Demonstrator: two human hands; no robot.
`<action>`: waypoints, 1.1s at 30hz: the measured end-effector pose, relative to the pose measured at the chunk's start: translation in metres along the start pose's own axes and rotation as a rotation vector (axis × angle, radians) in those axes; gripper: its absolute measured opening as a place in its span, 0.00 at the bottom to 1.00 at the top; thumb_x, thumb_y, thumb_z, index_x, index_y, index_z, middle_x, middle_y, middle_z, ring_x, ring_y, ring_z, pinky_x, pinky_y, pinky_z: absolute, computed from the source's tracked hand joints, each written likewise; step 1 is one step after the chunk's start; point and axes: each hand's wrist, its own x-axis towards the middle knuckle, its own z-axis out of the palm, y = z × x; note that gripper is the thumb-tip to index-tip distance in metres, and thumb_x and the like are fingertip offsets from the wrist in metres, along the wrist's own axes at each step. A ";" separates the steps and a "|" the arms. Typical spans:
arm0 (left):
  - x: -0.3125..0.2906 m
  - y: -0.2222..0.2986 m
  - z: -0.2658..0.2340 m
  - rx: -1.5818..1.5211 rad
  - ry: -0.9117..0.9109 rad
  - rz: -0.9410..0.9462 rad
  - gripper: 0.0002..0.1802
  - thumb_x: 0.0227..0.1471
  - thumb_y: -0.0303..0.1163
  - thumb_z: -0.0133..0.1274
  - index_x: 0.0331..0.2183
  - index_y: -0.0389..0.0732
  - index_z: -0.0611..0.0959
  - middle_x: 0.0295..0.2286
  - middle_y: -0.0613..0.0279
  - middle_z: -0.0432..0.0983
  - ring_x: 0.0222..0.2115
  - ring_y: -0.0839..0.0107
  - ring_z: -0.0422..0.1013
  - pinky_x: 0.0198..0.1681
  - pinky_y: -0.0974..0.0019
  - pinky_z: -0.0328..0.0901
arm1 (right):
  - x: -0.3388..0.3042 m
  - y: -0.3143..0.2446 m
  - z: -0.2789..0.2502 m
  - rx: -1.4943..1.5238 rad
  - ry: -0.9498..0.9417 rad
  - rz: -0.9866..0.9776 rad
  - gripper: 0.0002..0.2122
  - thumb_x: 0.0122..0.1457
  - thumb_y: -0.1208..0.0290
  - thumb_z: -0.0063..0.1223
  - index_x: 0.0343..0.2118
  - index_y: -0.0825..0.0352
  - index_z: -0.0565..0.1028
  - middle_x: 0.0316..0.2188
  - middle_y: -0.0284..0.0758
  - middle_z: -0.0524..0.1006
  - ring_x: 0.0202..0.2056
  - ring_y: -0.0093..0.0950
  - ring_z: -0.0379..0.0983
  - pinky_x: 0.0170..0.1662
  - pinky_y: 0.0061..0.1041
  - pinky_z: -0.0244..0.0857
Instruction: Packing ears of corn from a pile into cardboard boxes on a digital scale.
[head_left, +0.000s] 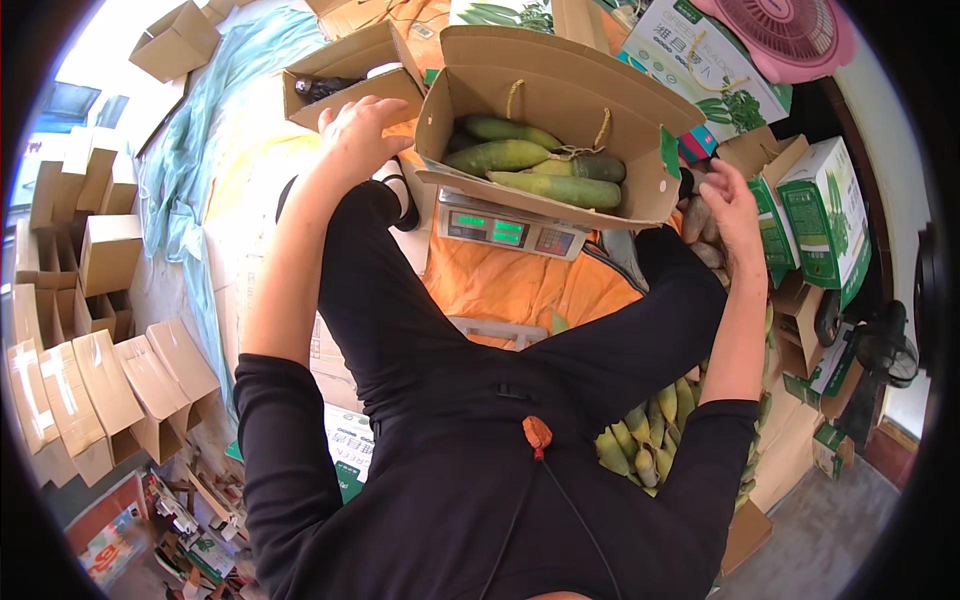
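An open cardboard carton (560, 85) with rope handles rests on a digital scale (510, 232) with lit green figures. Several long green radishes (555, 188) lie inside it. My left hand (362, 138) is raised just left of the carton, fingers spread, with nothing in it. Beyond that hand is a smaller open box (385, 50) holding a dark object I cannot make out. To the right of the carton, my right hand (733, 205) is up with its fingers loosely bent and apart, holding nothing that shows. It appears clear of the carton's right wall.
More green radishes (655, 425) are piled beside my right thigh. Green-and-white printed cartons (828, 215) stand at the right, near a pink fan (780, 30) and a small black fan (888, 345). Rows of open brown boxes (110, 385) fill the left. Orange sheeting (500, 290) covers the floor.
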 end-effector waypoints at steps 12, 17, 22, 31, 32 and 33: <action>0.071 -0.001 0.025 -0.448 -0.337 -0.230 0.28 0.49 0.40 0.53 0.50 0.36 0.71 0.43 0.52 0.72 0.45 0.64 0.68 0.48 0.64 0.61 | 0.029 0.026 0.039 0.303 -0.332 0.500 0.17 0.57 0.71 0.43 0.50 0.61 0.67 0.34 0.27 0.76 0.32 0.17 0.71 0.32 0.18 0.64; 0.086 -0.002 0.055 -0.505 -0.405 -0.332 0.21 0.50 0.36 0.52 0.45 0.35 0.74 0.33 0.57 0.74 0.35 0.68 0.68 0.41 0.64 0.62 | 0.031 0.026 0.041 0.344 -0.318 0.535 0.17 0.56 0.73 0.44 0.50 0.63 0.67 0.33 0.29 0.76 0.30 0.17 0.73 0.29 0.17 0.66; 0.098 -0.014 0.069 -0.499 -0.376 -0.393 0.17 0.50 0.31 0.52 0.42 0.34 0.77 0.31 0.59 0.75 0.33 0.70 0.70 0.39 0.64 0.64 | 0.033 0.022 0.044 0.419 -0.325 0.508 0.17 0.56 0.76 0.42 0.50 0.64 0.66 0.32 0.30 0.76 0.27 0.16 0.73 0.25 0.13 0.64; 0.086 0.001 0.060 -0.825 -0.414 -0.523 0.21 0.51 0.32 0.52 0.48 0.39 0.72 0.35 0.60 0.74 0.39 0.69 0.68 0.44 0.61 0.61 | 0.033 0.029 0.045 0.431 -0.289 0.507 0.19 0.55 0.75 0.46 0.51 0.64 0.64 0.32 0.29 0.75 0.30 0.16 0.71 0.29 0.16 0.65; 0.085 0.000 0.062 -0.799 -0.392 -0.495 0.22 0.51 0.33 0.52 0.48 0.39 0.72 0.36 0.59 0.73 0.40 0.68 0.68 0.45 0.61 0.61 | 0.032 0.028 0.048 0.454 -0.264 0.498 0.18 0.56 0.77 0.43 0.51 0.65 0.64 0.32 0.32 0.76 0.30 0.18 0.72 0.27 0.16 0.65; 0.084 -0.001 0.065 -0.774 -0.372 -0.467 0.23 0.51 0.34 0.52 0.49 0.39 0.72 0.38 0.59 0.73 0.41 0.67 0.68 0.46 0.60 0.61 | 0.032 0.027 0.050 0.476 -0.239 0.490 0.17 0.56 0.79 0.40 0.50 0.66 0.64 0.33 0.34 0.76 0.29 0.19 0.73 0.25 0.15 0.65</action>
